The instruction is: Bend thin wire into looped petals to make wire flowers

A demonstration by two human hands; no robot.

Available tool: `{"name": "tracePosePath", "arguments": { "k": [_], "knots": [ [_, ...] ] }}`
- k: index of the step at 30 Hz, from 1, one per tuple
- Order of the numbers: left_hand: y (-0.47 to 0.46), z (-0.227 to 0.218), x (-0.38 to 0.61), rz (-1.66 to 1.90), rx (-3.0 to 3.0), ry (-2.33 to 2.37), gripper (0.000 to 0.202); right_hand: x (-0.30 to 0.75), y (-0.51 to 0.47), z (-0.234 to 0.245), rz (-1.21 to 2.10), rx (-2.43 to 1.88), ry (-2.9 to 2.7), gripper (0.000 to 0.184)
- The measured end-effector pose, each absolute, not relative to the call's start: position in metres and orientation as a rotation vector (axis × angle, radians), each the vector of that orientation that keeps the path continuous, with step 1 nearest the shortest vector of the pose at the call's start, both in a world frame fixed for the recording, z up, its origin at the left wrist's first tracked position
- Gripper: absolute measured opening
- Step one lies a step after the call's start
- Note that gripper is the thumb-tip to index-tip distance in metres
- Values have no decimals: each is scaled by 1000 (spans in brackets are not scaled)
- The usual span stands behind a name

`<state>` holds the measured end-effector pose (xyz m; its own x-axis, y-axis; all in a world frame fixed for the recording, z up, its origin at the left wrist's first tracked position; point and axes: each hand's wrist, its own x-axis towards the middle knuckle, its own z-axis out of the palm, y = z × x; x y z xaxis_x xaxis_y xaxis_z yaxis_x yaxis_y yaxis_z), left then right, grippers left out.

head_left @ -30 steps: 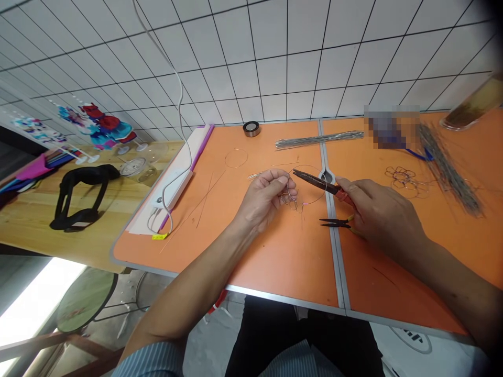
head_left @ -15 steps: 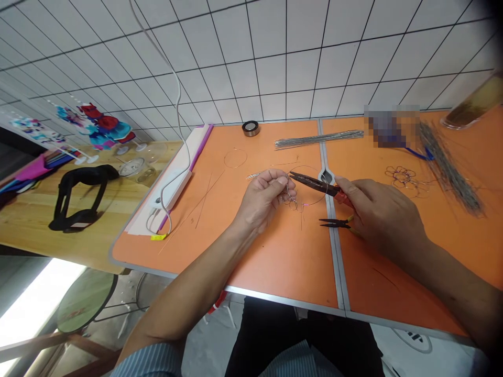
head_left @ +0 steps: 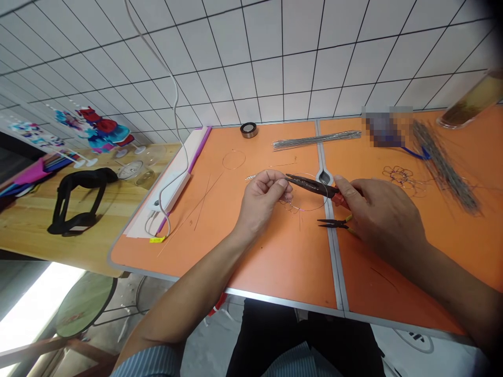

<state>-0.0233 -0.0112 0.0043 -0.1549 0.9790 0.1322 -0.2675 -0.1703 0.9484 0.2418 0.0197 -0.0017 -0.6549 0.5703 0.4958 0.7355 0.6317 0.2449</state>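
Observation:
My left hand (head_left: 265, 196) pinches a thin looped wire (head_left: 293, 206) between thumb and fingertips, and its loops hang below the fingers. Closed around red-handled pliers (head_left: 310, 185), my right hand (head_left: 383, 214) points their dark jaws left. The jaw tips meet the wire close to my left fingertips; whether they grip it I cannot tell. A second pair of pliers (head_left: 334, 223), with yellow handles, lies on the table just left of my right hand, its jaws apart.
On the orange table (head_left: 259, 267) lie a bundle of straight wires (head_left: 314, 140), a tape roll (head_left: 249, 130), a power strip (head_left: 171, 191) with its white cord, and flower-shaped wire (head_left: 398, 175). A darker wire bundle (head_left: 448, 167) and a tilted cup (head_left: 469, 102) are at the right.
The jaw tips and my left fingertips have come slightly closer together. The wire loops have turned a little in my left hand. The view has shifted slightly.

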Motion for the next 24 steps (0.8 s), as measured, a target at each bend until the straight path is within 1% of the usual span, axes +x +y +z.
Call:
{"name": "tracePosePath", "arguments": {
  "k": [4, 11, 17, 24],
  "knots": [
    [-13, 4, -23, 1570, 1090, 1064, 15, 243, 20, -5, -547, -1034, -2498, 50],
    [-14, 5, -23, 1577, 1104, 1094, 14, 244, 21, -8, -489, -1012, -2503, 50],
    [-14, 7, -23, 1578, 1120, 1096, 12, 242, 21, -6, -564, -1005, -2500, 48],
    [-14, 6, -23, 1577, 1135, 1105, 10, 242, 19, -6, -529, -1020, -2508, 49]
  ]
}}
